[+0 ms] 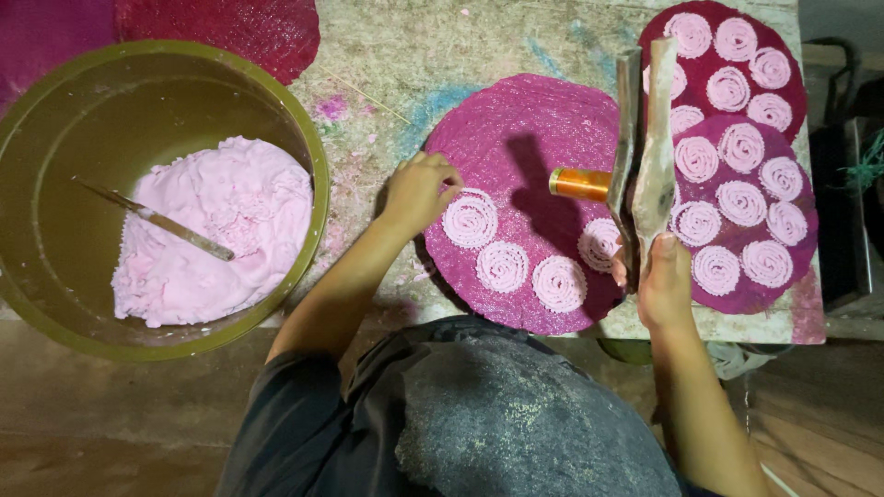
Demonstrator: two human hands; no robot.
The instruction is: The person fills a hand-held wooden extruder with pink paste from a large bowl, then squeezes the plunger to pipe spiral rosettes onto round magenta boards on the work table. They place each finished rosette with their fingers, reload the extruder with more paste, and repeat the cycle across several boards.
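My right hand grips the two long wooden handles of a press with an orange metal cylinder, held above a round magenta mat. Several pale pink dough spirals lie along the mat's near edge. My left hand rests its fingers on the mat's left rim, next to one spiral. A large olive bowl at the left holds a mound of pink dough with a knife stuck in it.
Two more magenta mats covered with several spirals lie at the right, one overlapping the other. Empty magenta mats sit at the top left. The worn table surface is stained with pink and blue.
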